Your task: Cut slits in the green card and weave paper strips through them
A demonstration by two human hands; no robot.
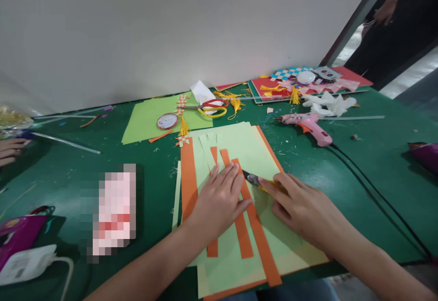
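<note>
My left hand lies flat across several orange paper strips, fingers stretched and pressing them onto light green paper sheets. Just to its right, my right hand is closed around a yellow utility knife. The dark blade points left and touches or nearly touches the edge of the rightmost strip, close to my left fingertips; exact contact is hard to tell. A wider orange piece lies along the left of the stack, with a small woven paper piece at its top.
Beyond the stack lie scissors, a round red-rimmed tin and yellow tassels. A pink glue gun with a black cord rests at right. Another person's hand is at far left, above a purple object and white plug.
</note>
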